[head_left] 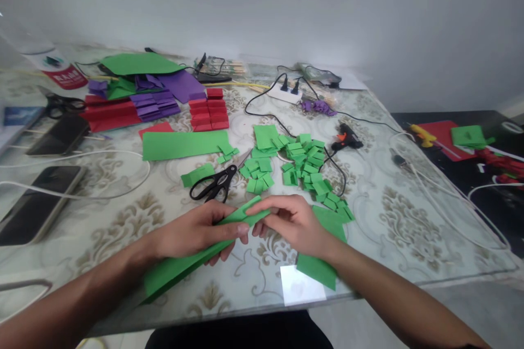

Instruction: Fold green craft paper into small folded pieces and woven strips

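Note:
A long green paper strip [176, 272], folded lengthwise, slants up from the table's near edge between my hands. My left hand [204, 229] is closed around its middle, thumb pressed on top. At the strip's upper end, my right hand [290, 221] pinches the paper between fingers and thumb. Beyond my hands lie black-handled scissors [216, 182], blades slightly apart and pointing away. Small folded green paper pieces [307, 161] are heaped just past my right hand. Another green sheet [317, 270] lies partly under my right forearm, beside a white paper square [303, 286].
A wide green strip [184, 144] lies behind the scissors, near red folded papers [208, 112] and purple ones [155, 103]. Two phones [41, 204] and white cables are at left. A glue gun [347, 137], a power strip [285, 92] and a bottle [53, 62] stand farther back.

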`<state>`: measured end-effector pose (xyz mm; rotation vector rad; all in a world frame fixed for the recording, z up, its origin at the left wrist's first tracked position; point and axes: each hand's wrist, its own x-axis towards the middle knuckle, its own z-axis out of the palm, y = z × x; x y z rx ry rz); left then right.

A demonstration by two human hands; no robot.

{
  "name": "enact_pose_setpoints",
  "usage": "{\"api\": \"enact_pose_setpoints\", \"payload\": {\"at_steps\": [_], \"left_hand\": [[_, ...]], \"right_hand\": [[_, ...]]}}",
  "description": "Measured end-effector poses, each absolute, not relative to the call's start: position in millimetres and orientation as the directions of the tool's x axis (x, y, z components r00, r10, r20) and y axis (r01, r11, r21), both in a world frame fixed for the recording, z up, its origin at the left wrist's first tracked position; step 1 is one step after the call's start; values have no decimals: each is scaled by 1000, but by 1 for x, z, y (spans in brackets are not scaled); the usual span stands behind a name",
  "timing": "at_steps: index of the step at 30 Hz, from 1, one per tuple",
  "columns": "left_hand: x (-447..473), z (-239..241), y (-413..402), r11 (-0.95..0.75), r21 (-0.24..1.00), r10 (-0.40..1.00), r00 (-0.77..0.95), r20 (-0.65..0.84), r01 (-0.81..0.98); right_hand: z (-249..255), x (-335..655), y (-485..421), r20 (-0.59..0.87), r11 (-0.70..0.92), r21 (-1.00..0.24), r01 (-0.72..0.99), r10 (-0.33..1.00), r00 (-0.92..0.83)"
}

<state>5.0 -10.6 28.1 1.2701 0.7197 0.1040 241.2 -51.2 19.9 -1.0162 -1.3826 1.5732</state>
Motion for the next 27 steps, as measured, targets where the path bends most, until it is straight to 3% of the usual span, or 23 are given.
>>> {"api": "enact_pose_setpoints", "payload": {"at_steps": [8, 22, 27], "left_hand": [[8, 26, -11, 273, 911, 530, 743, -410, 309], [7, 24, -11, 80, 941, 538, 780, -320, 330], [8, 23, -12, 106, 945, 548, 775, -314, 308]], "right_hand": [[18, 241, -50, -71, -164, -956, -245, 935, -349], [12, 232, -52, -125, -169, -970, -173, 962, -241], [10, 228, -54, -168, -217, -956, -199, 957, -235]]}}
